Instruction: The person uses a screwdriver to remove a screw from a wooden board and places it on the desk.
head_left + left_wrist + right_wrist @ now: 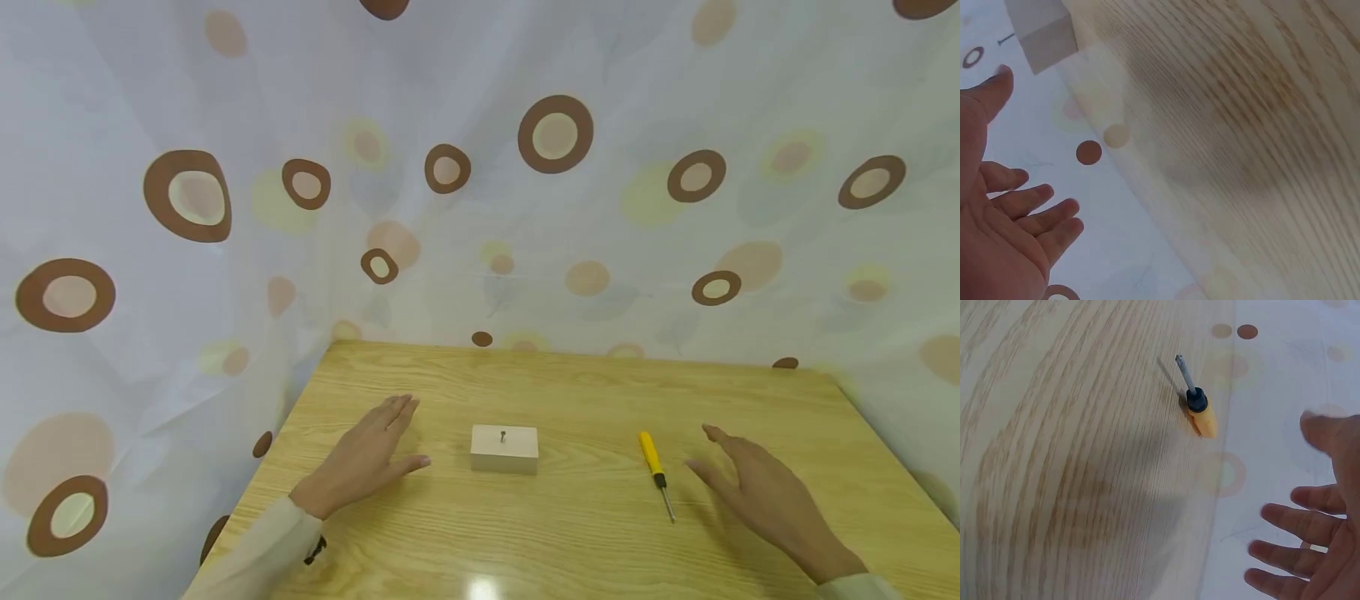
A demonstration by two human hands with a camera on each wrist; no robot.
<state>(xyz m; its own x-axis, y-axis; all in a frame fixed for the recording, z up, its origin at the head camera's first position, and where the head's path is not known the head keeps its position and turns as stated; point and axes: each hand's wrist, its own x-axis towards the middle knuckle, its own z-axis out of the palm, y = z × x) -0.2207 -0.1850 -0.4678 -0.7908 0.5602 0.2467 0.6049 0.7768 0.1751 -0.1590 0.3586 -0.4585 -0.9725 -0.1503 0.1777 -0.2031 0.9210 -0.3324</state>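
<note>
A pale rectangular block (504, 460) sits on the table, with a small dark screw (502, 436) standing upright from its top. To the block's left, my left hand (365, 461) hovers over the wood, fingers extended, thumb pointing toward the block; it holds nothing. A screwdriver (650, 454) with a yellow handle and black collar lies right of the block, its metal tip toward me. My right hand (772, 497) is just right of the screwdriver, fingers apart and relaxed, holding nothing. The right wrist view shows the screwdriver (1204, 419) apart from the fingertips (1270, 514).
The wooden table (570, 542) ends at the back and sides against a white curtain (480, 208) patterned with brown and yellow circles. A dark band (316, 550) shows at the left sleeve's cuff.
</note>
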